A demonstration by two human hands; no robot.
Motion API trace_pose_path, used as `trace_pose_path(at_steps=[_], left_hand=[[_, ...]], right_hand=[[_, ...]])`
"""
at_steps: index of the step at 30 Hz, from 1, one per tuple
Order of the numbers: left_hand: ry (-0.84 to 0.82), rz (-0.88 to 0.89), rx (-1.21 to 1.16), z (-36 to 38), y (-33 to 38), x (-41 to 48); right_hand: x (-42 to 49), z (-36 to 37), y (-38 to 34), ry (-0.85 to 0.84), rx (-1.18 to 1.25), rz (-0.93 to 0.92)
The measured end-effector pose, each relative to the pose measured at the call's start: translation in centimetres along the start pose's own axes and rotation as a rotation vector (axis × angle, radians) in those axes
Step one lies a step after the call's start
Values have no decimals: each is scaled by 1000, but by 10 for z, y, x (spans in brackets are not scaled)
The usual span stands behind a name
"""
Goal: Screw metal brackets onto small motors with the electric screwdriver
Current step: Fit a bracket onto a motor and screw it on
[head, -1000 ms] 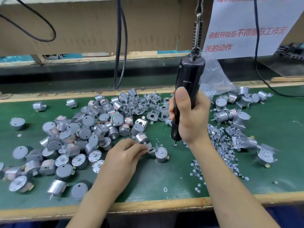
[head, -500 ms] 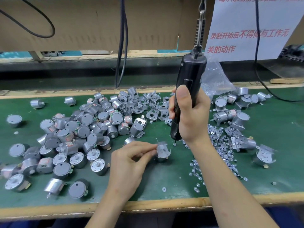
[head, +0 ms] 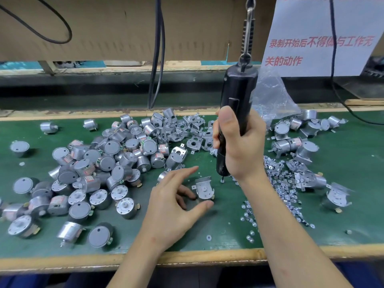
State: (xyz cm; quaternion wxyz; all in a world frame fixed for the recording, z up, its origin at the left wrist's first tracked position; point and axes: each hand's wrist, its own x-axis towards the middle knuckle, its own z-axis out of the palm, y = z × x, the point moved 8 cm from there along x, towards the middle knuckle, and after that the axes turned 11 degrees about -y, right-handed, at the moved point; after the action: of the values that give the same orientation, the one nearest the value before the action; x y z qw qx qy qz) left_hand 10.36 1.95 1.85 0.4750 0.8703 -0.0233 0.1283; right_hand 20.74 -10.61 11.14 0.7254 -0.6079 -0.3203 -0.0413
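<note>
A green-topped bench [head: 357, 159] carries a heap of motors [head: 108, 163] at left, loose brackets [head: 194, 143] behind, scattered screws [head: 284, 183] at right.

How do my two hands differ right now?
The left hand is open, fingers spread beside the bracketed motor, gripping nothing; the right hand is wrapped round the electric screwdriver. The left hand lies low over the green mat; the right hand is raised, holding the tool upright. Both are bare.

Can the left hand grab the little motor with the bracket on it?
Probably yes. The left hand is open right beside the motor with the bracket, with thumb and fingers spread around it and nothing in between. The electric screwdriver has its tip off to the right, clear of it.
</note>
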Motion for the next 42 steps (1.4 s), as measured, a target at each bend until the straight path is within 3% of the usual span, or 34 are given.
trace_pose_path(at_steps=[6, 14, 42], left_hand=[[-69, 7, 136, 3, 6, 2], [-57, -5, 131, 1, 7, 2], [-75, -14, 146, 3, 7, 3]], right_hand=[[1, 6, -20, -33, 73, -1], [-3, 20, -60, -129, 160, -72], [-8, 38, -34, -153, 232, 41]])
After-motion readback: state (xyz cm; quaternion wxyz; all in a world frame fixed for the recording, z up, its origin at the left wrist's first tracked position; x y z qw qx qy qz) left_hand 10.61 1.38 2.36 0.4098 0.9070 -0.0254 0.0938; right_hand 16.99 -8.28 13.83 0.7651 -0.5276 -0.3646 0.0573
